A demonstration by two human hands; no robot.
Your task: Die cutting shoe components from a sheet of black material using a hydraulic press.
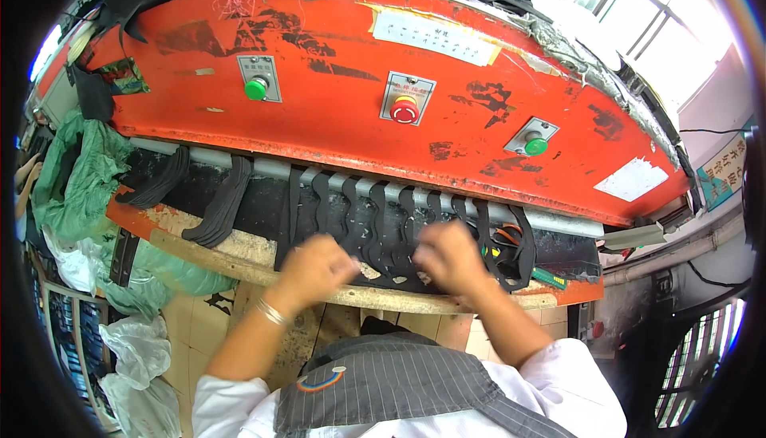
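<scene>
Both of my hands are over the front of a dark work bed, blurred by motion. My left hand [313, 273], a bracelet on its wrist, has its fingers curled inward beside the wavy black strips [348, 234]. Likewise curled, my right hand [452, 256] is farther right, over the ends of other strips. Whatever either hand pinches is too blurred to make out. The strips lie side by side, running from the machine's lower edge toward me. Two stacks of curved black pieces, a near one [223, 203] and a farther one [159, 181], lie to the left.
A red machine front [335, 119] carries two green buttons, left [256, 88] and right [535, 146], and a red stop button [404, 109]. Orange-handled scissors [509, 234] and a green tool [550, 278] lie at the right. Green plastic sheeting [72, 191] hangs at the left.
</scene>
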